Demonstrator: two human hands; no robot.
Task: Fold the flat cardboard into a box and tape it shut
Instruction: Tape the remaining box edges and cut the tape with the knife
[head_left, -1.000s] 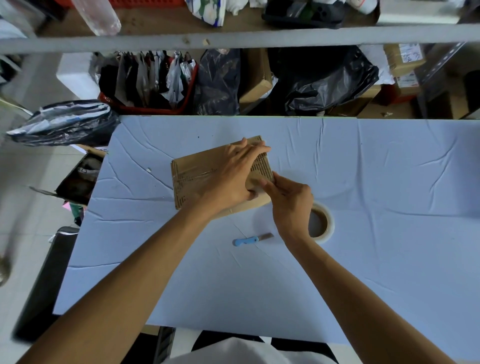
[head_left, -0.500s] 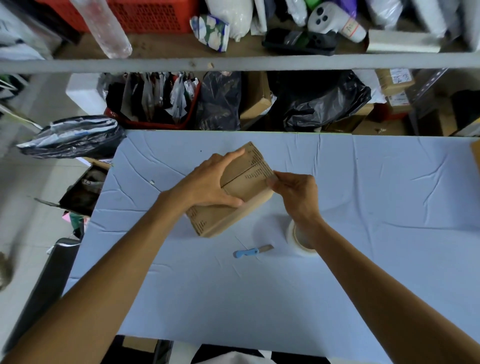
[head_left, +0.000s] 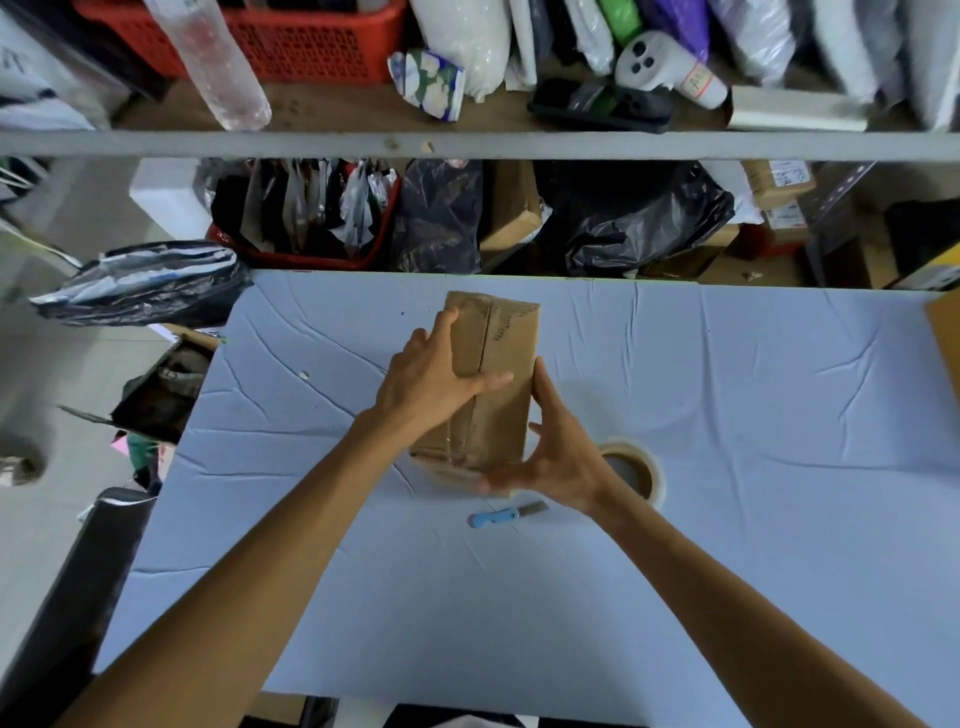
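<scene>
Both hands, left and right, grasping cardboard box at frame centre; tape roll just right.

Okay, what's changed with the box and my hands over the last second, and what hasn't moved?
The cardboard box has been turned from lying crosswise to pointing lengthwise away from you. The left hand shifted from pressing flat on top to gripping its left side, thumb over the seam. The right hand moved to its near right corner. The tape roll and blue knife stayed put on the table.
</scene>
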